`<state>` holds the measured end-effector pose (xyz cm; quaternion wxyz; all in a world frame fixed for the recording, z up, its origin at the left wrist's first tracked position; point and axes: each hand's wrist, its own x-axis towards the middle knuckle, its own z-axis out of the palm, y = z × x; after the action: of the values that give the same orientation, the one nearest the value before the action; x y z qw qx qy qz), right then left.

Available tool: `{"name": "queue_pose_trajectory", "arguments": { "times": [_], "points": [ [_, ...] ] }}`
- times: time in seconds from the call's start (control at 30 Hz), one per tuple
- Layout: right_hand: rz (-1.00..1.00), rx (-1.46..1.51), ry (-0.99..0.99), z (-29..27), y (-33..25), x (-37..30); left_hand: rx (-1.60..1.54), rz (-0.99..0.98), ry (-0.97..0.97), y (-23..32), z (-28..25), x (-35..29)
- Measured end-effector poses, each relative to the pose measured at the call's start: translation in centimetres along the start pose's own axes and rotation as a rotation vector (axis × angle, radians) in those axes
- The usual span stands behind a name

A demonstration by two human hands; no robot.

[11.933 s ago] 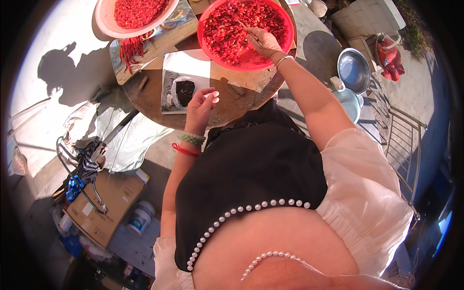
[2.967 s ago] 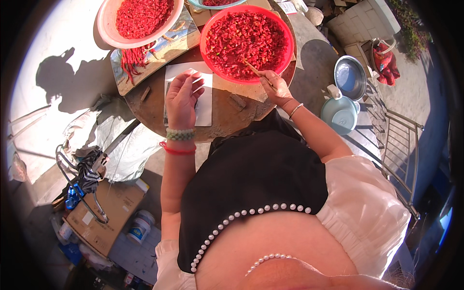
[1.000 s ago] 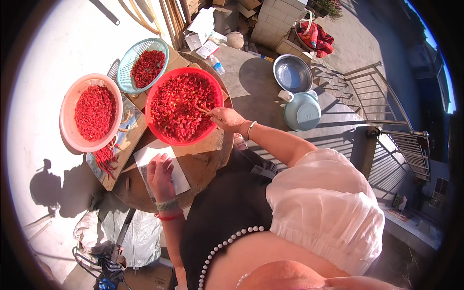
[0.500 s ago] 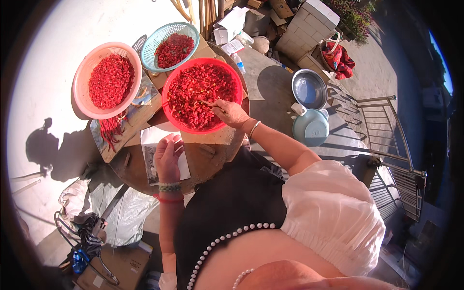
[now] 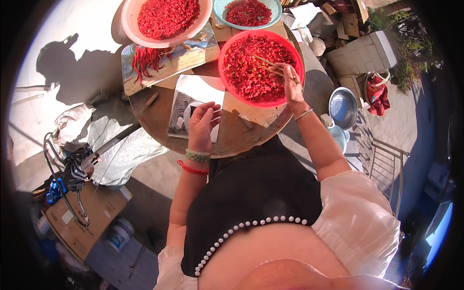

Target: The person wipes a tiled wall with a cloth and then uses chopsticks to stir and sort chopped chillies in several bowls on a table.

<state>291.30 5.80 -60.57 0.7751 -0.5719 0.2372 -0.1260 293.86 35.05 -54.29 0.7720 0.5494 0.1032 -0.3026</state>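
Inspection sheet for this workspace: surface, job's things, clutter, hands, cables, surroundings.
Surface: round brown table, partly covered.
Job's things: chopsticks; chopped red peppers in a red basin.
Clutter: long red peppers on a board; white-and-grey sheet.
Left hand: loosely curled over the sheet in view, no held thing visible.
Right hand: grips the chopsticks.
Cables: nothing clearly identifiable.
Surroundings: metal basin at right, cardboard box at lower left.

At the top edge, left of centre, the pink bowl is cut off, and the blue-green basket beside it loses its far rim too. Near the middle, the left hand covers part of the small bag, whose contents barely show. The right hand hides part of the chopsticks. At lower left, the bucket is blurred.
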Motion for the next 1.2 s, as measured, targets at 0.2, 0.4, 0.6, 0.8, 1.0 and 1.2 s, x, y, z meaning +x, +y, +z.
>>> {"name": "queue_pose_trajectory", "arguments": {
  "times": [0.2,0.4,0.6,0.8,1.0,1.2],
  "points": [
    [-0.019,0.069,-0.111,5.1,0.4,1.2,-0.021,-0.020,0.050,-0.3,-2.2,-0.1],
    [-0.084,0.140,-0.190,11.1,-0.4,5.6,-0.001,-0.014,0.082,-0.1,-3.7,-0.4],
    [-0.192,0.091,-0.242,19.6,-0.3,13.4,-0.036,0.031,0.138,1.2,-7.2,-0.5],
    [-0.173,-0.162,-0.056,24.9,6.1,21.3,-0.044,0.080,0.189,2.3,-11.5,-1.2],
    [-0.337,-0.662,0.123,32.5,10.5,24.7,-0.091,0.051,0.280,2.5,-16.0,-1.5],
    [-0.180,-0.647,0.282,39.1,7.0,28.8,-0.097,0.034,0.286,2.7,-17.6,-1.2]
  ]
}}
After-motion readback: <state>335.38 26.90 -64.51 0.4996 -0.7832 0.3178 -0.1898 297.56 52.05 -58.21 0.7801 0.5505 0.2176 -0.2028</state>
